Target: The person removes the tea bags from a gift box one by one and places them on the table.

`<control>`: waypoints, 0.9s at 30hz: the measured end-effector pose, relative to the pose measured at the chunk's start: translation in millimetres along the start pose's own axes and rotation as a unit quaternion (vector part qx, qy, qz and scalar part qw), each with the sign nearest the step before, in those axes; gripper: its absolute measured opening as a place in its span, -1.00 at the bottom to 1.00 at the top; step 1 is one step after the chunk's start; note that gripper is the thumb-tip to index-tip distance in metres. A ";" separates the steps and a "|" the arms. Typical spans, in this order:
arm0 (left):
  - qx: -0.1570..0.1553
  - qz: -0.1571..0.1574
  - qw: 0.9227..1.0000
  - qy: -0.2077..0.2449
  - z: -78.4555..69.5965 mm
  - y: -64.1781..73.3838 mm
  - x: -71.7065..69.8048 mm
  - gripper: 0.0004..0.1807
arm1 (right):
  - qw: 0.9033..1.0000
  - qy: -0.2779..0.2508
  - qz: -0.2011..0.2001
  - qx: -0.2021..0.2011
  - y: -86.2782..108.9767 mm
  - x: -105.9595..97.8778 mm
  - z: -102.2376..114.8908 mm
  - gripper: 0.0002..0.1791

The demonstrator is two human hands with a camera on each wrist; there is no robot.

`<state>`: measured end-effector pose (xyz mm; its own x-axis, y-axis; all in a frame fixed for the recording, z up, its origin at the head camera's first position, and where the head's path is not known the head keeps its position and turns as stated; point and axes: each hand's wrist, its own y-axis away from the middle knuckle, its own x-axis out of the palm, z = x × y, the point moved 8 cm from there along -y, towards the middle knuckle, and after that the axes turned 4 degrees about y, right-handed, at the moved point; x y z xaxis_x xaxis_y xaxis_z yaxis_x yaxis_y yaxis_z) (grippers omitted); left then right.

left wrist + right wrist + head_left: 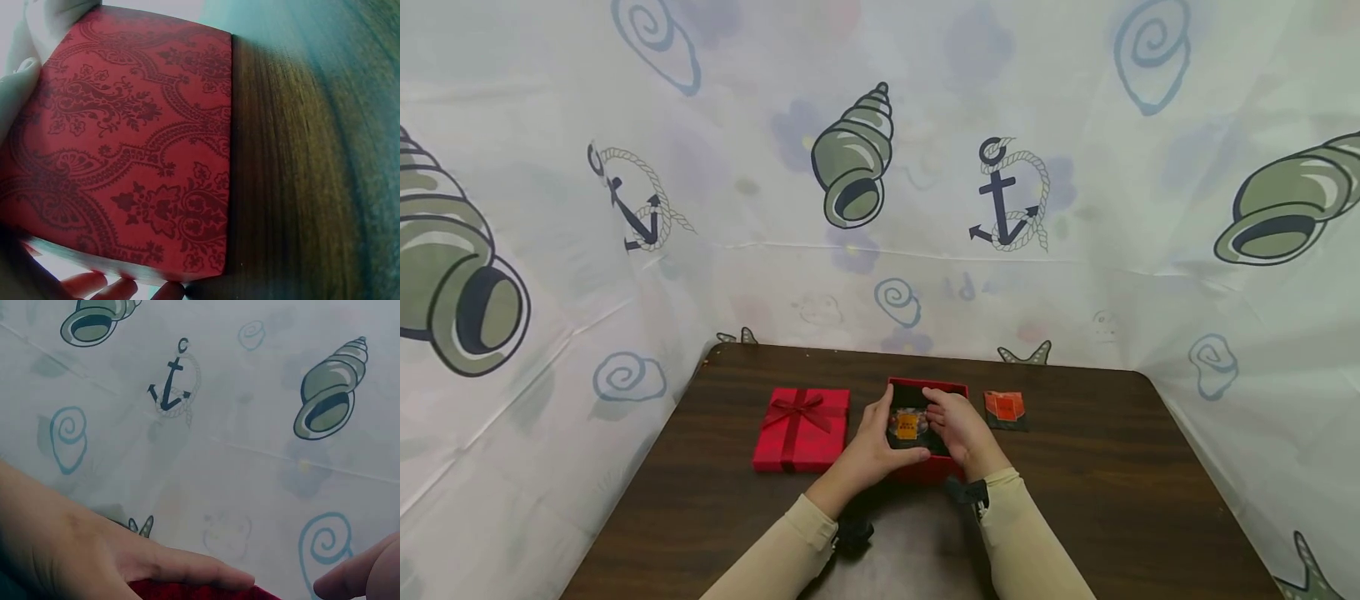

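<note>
An uncovered red box with a dark inside stands on the table in front of me. In it lies a dark packet with an orange label. My left hand grips the box at its left side, thumb along the near part. The left wrist view shows the box's patterned red face close up, with fingertips at its lower edge. My right hand is at the right rim, its fingers loosely bent over the inside beside the packet. Its thumb is hidden in the head view.
The red lid with a dark red ribbon bow lies left of the box. A small orange and black packet lies to the right. Behind the brown table hangs a cloth printed with shells and anchors.
</note>
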<state>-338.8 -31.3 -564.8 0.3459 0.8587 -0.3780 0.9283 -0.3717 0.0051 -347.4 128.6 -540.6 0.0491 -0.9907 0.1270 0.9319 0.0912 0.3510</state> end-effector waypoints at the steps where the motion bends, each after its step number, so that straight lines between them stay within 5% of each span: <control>1: -0.001 -0.001 1.000 0.001 -0.1 -0.1 -0.3 0.42 | 1.000 0.007 -0.001 0.000 0.8 0.5 0.6 -0.03; 20: 0.004 0.000 1.000 0.003 -2.5 0.6 -1.5 0.47 | 0.997 0.067 -0.038 0.022 -0.9 1.8 -4.3 -0.24; 27: 0.006 -0.001 1.000 0.002 -2.2 0.1 -1.8 0.44 | 0.996 0.076 -0.032 0.033 -3.4 1.4 -6.4 -0.14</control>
<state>-339.1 -32.1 -562.0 0.3453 0.8602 -0.3752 0.9272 -0.3746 -0.0055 -348.2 126.2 -547.6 0.0486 -0.9981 -0.0388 0.9097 0.0281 0.4143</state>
